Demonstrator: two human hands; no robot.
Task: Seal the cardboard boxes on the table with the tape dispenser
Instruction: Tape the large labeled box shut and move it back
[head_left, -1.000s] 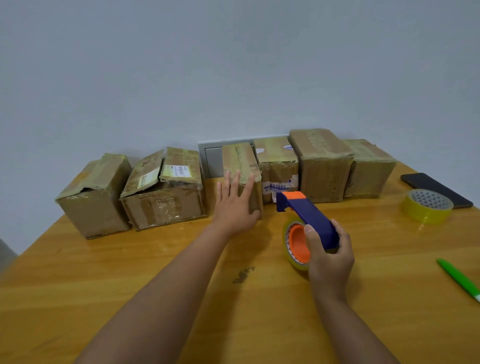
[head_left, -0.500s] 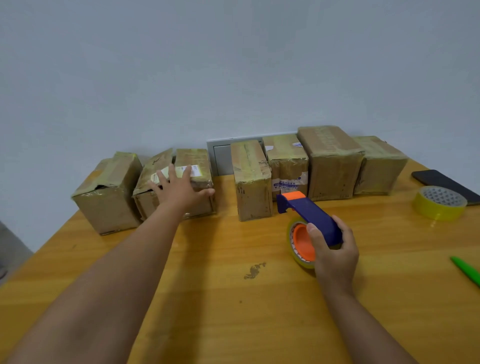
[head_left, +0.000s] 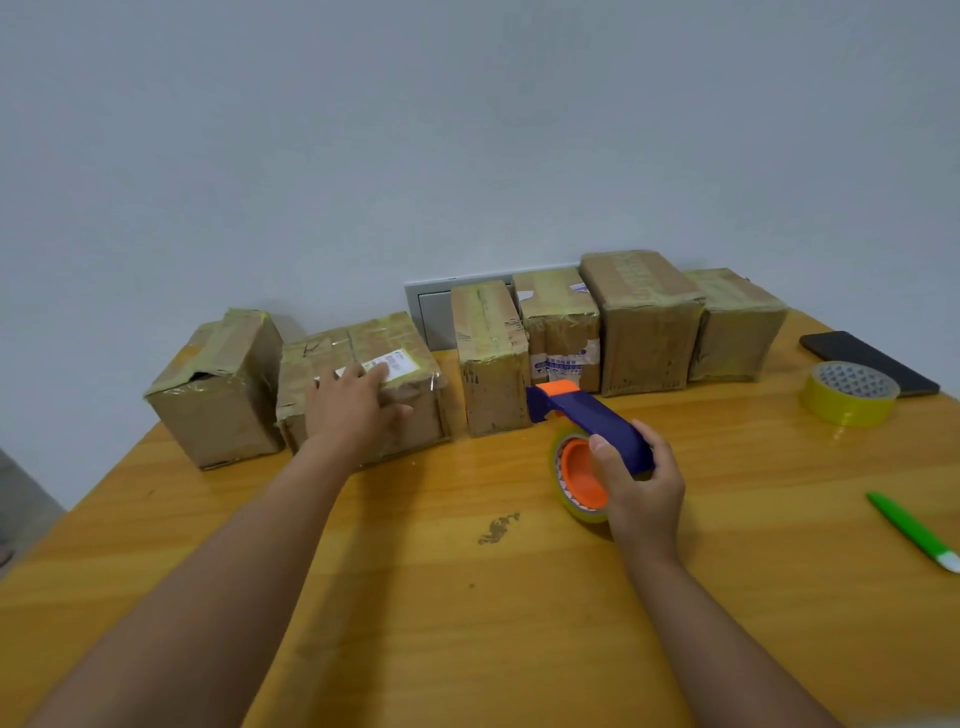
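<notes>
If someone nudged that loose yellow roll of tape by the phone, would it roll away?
Probably not: the yellow tape roll lies flat on its side on the table, so it would likely slide. It looks hollow, so probably light. Stood on edge, it could roll.

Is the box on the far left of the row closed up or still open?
Partly open. The far-left box has a dark gap under its lifted front flap, though tape runs across its top.

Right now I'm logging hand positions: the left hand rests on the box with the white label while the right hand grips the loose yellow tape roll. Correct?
Not quite. In the head view the right hand grips the blue-and-orange tape dispenser; the loose yellow tape roll lies untouched. The left hand does rest on the labelled box.
</notes>
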